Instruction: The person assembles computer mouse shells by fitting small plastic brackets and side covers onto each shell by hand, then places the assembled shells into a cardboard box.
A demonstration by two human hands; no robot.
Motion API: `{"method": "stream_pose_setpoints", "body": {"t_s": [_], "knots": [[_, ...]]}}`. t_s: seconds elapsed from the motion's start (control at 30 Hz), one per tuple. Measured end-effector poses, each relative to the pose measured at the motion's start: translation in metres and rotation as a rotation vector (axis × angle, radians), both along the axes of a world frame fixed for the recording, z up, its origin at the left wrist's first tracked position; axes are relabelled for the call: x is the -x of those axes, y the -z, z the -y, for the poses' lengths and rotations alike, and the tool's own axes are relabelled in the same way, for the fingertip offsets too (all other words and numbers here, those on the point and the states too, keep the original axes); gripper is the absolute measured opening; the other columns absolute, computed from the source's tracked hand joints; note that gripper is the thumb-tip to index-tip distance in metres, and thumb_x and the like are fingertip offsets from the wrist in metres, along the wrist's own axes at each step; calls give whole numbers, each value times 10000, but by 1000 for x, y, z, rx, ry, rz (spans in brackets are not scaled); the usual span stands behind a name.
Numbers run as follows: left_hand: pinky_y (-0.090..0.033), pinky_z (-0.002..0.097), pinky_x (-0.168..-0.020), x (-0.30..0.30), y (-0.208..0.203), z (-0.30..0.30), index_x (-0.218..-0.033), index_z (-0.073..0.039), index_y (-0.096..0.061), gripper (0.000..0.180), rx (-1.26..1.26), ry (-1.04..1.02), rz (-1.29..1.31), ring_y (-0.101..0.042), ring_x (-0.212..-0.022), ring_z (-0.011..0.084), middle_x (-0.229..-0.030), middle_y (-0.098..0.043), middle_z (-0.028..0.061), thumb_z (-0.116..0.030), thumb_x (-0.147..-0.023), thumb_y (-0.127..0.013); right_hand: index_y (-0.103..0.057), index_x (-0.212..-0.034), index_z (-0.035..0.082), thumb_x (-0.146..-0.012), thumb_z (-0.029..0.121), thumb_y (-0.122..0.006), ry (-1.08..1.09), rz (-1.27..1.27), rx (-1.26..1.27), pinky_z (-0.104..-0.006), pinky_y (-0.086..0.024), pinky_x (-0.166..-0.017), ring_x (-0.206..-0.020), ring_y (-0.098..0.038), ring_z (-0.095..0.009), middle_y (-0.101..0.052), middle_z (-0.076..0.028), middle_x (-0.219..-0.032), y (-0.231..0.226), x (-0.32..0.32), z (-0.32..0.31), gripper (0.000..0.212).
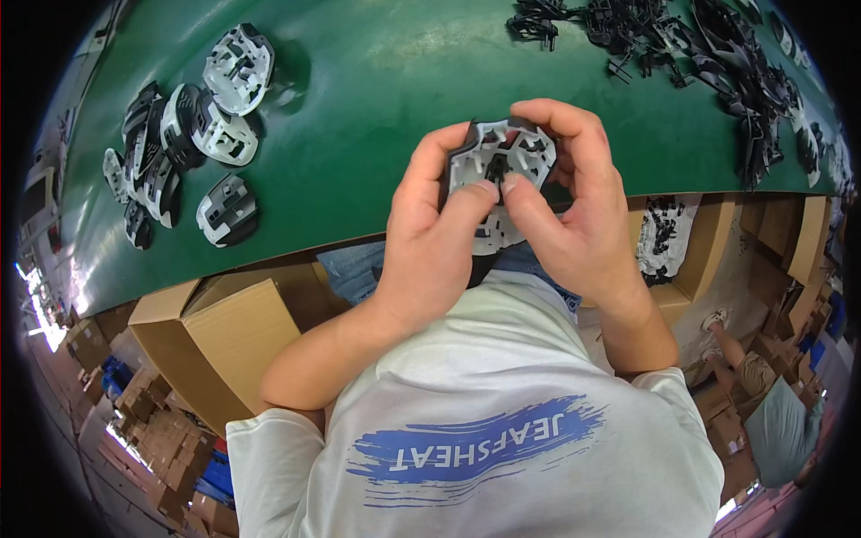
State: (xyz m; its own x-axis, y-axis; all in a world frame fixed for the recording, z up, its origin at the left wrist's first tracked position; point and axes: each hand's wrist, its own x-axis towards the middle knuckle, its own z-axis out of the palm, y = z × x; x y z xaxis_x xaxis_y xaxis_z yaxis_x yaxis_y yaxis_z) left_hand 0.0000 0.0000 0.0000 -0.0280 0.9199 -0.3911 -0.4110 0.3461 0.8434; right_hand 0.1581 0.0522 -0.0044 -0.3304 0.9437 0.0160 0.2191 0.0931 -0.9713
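Note:
Between my two hands, above the front edge of the green table, is a black-and-white moulded plastic shell [529,154], its ribbed inside facing up. My left hand [437,202] grips its left side, thumb pressed toward the middle. Wrapped round the right side is my right hand [574,193], its thumb also near the centre. Both thumb tips meet at a small black plastic part [499,168] inside the shell. The fingers beneath the shell are mostly hidden.
Similar black-and-white shells [238,72] lie in a loose group on the left of the green table [377,81]. Black plastic parts [628,31] are heaped at the far right. Open cardboard boxes [233,336] stand below the front edge. Another person [776,421] is at the lower right.

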Motion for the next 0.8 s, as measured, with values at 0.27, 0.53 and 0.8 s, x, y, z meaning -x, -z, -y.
{"method": "stream_pose_setpoints", "body": {"t_s": [0.27,0.53,0.8], "knots": [[-530,293,-902,-3,9,1,-1321,9,-572,324,-80,-28,-299,-630,-1032,115,-1171,-682,69,-2,-997,-567,-634,-1250,2,-870,-29,-663,-8,87,-168,-295,-583,-737,-895,-695,-166,-692,-95,-1121,3,3,0,382],[-533,310,-938,-8,2,10,-1400,50,-503,459,-157,43,-293,-643,-1053,144,-1222,-660,109,13,-951,-588,-637,-1234,-9,-887,-46,-626,56,-246,217,-271,-575,-783,-901,-667,-100,-684,-38,-1081,10,-4,-4,349],[-554,326,-884,0,6,12,-1389,45,-506,481,-73,89,-351,-674,-1013,165,-1236,-663,154,30,-919,-605,-562,-1424,-15,-872,-44,-632,-118,-102,329,-298,-587,-878,-1031,-675,-134,-645,-105,-1258,-12,-16,-2,556]]}}
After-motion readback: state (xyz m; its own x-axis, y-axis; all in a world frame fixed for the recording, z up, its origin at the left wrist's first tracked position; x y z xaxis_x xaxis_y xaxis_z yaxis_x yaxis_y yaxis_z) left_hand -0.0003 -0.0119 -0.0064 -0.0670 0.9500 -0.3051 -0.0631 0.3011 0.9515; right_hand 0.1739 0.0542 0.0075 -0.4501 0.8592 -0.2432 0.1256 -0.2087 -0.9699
